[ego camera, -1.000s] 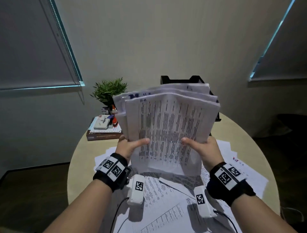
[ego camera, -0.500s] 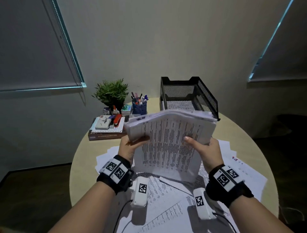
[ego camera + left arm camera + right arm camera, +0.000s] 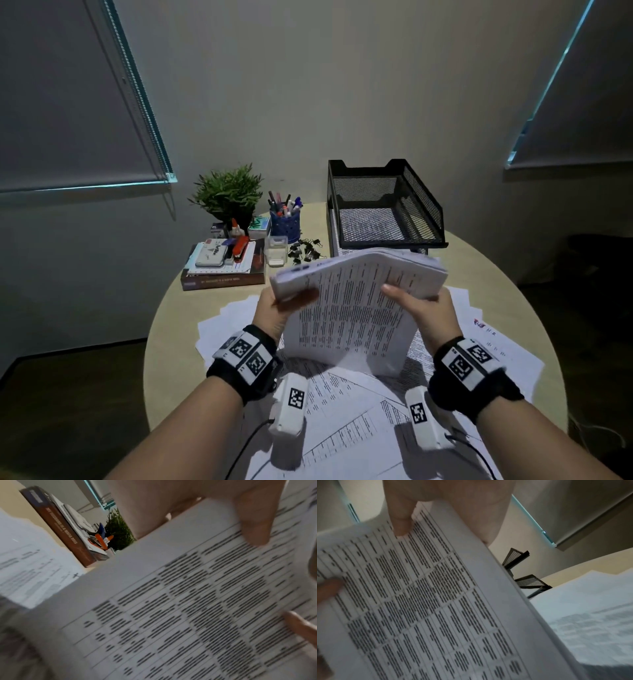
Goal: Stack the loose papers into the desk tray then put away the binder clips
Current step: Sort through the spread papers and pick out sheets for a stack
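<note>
A thick stack of printed papers [image 3: 352, 308] stands on its lower edge on the table, its top bent forward toward the black mesh desk tray [image 3: 383, 205]. My left hand [image 3: 274, 308] grips the stack's left side, thumb on the front sheet [image 3: 171, 601]. My right hand [image 3: 424, 308] grips its right side, thumb likewise on the printed face [image 3: 419, 595]. More loose sheets [image 3: 342, 411] lie spread beneath. A pile of black binder clips [image 3: 305, 251] sits left of the tray, beside a small clear box [image 3: 275, 251].
At the back left are a potted plant [image 3: 227, 193], a blue pen cup [image 3: 285, 224] and a book [image 3: 222, 277] carrying small stationery. The round table's edge [image 3: 154, 339] curves close on both sides. A wall rises right behind the tray.
The stack has come down from in front of the tray and its top has curled forward, uncovering the tray, pen cup and clips. Both hands kept their grip.
</note>
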A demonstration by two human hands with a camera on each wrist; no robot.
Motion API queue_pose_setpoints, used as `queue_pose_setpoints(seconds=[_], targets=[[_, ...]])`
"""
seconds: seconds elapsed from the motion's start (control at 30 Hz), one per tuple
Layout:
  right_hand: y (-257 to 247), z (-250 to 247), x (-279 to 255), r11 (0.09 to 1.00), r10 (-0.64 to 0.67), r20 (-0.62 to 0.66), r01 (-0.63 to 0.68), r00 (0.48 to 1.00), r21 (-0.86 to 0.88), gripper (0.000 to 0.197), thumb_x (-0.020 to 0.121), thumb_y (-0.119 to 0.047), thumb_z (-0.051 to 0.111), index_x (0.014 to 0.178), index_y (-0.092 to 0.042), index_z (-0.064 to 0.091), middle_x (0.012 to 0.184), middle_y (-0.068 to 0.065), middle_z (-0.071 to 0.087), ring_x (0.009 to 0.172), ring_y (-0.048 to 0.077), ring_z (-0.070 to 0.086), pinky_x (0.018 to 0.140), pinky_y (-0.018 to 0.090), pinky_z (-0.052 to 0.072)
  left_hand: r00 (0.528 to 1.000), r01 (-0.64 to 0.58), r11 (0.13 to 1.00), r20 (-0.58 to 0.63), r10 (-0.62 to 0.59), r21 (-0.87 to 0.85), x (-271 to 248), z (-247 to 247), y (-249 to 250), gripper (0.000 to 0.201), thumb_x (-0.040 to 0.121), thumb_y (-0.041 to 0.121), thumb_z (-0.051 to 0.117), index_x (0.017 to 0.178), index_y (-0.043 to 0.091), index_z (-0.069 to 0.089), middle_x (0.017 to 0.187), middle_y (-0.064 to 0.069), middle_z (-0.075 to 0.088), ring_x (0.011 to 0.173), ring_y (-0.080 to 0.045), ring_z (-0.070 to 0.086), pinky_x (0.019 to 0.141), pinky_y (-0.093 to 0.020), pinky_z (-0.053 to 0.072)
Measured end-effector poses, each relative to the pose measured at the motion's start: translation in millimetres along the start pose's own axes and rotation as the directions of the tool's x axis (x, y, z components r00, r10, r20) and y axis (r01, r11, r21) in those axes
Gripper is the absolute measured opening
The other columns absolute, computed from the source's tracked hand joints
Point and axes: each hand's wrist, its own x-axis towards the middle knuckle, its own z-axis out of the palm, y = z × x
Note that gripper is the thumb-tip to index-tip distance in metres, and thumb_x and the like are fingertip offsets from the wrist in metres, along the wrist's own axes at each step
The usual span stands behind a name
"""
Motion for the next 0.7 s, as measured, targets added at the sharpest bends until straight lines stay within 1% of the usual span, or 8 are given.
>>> queue_pose_setpoints(seconds=[0.13, 0.2, 0.3, 0.4, 0.47, 0.53, 0.63, 0.7], targets=[[18, -5, -6, 0.995, 0.091, 0.030, -0.089, 0.995, -0.055, 0.026, 0.069, -0.002, 0.078, 0.086, -0.020, 0.070, 0.081, -0.006, 0.076, 0.087, 0.016, 0.069, 0.086, 0.038, 0.051, 0.992, 0.123, 0.985, -0.020, -0.121, 0.118, -8, 3, -15, 0.046, 0.068, 0.001, 0.078, 0.110, 0.011, 0.061, 0.088, 0.003, 0.072, 0.079, -0.014, 0.067, 0.084, -0.035, 0.053], [30, -6, -8, 0.987, 0.145, 0.036, -0.142, 0.989, -0.072, 0.029, 0.069, 0.000, 0.078, 0.086, -0.022, 0.069, 0.080, -0.009, 0.075, 0.087, 0.011, 0.068, 0.087, 0.036, 0.051, 0.981, 0.193, 0.965, -0.051, -0.187, 0.175, -8, 0, -31, 0.036, 0.074, -0.006, 0.070, 0.107, 0.007, 0.061, 0.097, -0.007, 0.068, 0.082, -0.015, 0.062, 0.092, -0.039, 0.047], [56, -10, -10, 0.955, 0.281, 0.026, -0.277, 0.959, -0.109, 0.031, 0.070, -0.002, 0.079, 0.092, -0.020, 0.066, 0.085, -0.007, 0.074, 0.088, 0.013, 0.067, 0.091, 0.034, 0.049, 0.956, 0.287, 0.932, -0.131, -0.263, 0.220, -7, -5, -57, 0.034, 0.071, -0.004, 0.074, 0.102, 0.006, 0.064, 0.093, -0.007, 0.066, 0.089, -0.021, 0.061, 0.095, -0.042, 0.045], [89, -15, -11, 0.880, 0.428, -0.020, -0.422, 0.904, -0.219, 0.042, 0.072, -0.007, 0.079, 0.110, 0.004, 0.063, 0.104, 0.018, 0.070, 0.097, 0.035, 0.065, 0.093, 0.041, 0.049, 0.928, 0.358, 0.911, -0.189, -0.322, 0.206, -8, -4, -75, 0.038, 0.070, -0.002, 0.076, 0.107, -0.001, 0.064, 0.083, 0.000, 0.065, 0.084, -0.020, 0.062, 0.089, -0.037, 0.046], [107, -16, -13, 0.843, 0.477, -0.034, -0.469, 0.878, -0.264, 0.042, 0.076, -0.011, 0.078, 0.110, 0.007, 0.062, 0.105, 0.022, 0.069, 0.097, 0.036, 0.066, 0.090, 0.042, 0.051, 0.922, 0.369, 0.908, -0.204, -0.330, 0.198, -8, -3, -81, 0.042, 0.068, -0.004, 0.077, 0.109, -0.005, 0.063, 0.082, 0.001, 0.065, 0.079, -0.013, 0.061, 0.084, -0.034, 0.049], [117, -18, -15, 0.832, 0.479, -0.061, -0.475, 0.875, -0.287, 0.032, 0.079, -0.016, 0.075, 0.100, 0.005, 0.063, 0.094, 0.019, 0.068, 0.086, 0.032, 0.065, 0.079, 0.038, 0.053, 0.923, 0.361, 0.912, -0.215, -0.319, 0.197, -6, 0, -81, 0.043, 0.068, -0.006, 0.077, 0.108, -0.008, 0.062, 0.085, -0.004, 0.067, 0.084, -0.021, 0.064, 0.079, -0.032, 0.050], [115, -22, -11, 0.859, 0.442, -0.089, -0.449, 0.893, -0.244, 0.024, 0.085, -0.016, 0.069, 0.096, -0.001, 0.055, 0.080, 0.010, 0.059, 0.074, 0.023, 0.057, 0.064, 0.028, 0.045, 0.934, 0.346, 0.906, -0.185, -0.307, 0.244, 2, 6, -78, 0.039, 0.071, 0.001, 0.076, 0.107, -0.006, 0.063, 0.098, -0.014, 0.069, 0.097, -0.027, 0.064, 0.086, -0.034, 0.049], [105, -27, -4, 0.875, 0.392, -0.091, -0.402, 0.915, -0.272, 0.026, 0.088, -0.018, 0.066, 0.101, 0.003, 0.057, 0.084, 0.013, 0.061, 0.079, 0.026, 0.059, 0.066, 0.030, 0.048, 0.940, 0.339, 0.886, -0.144, -0.309, 0.317, 12, 15, -70, 0.025, 0.073, 0.013, 0.077, 0.091, 0.002, 0.064, 0.086, -0.009, 0.067, 0.085, -0.025, 0.064, 0.082, -0.033, 0.051]])
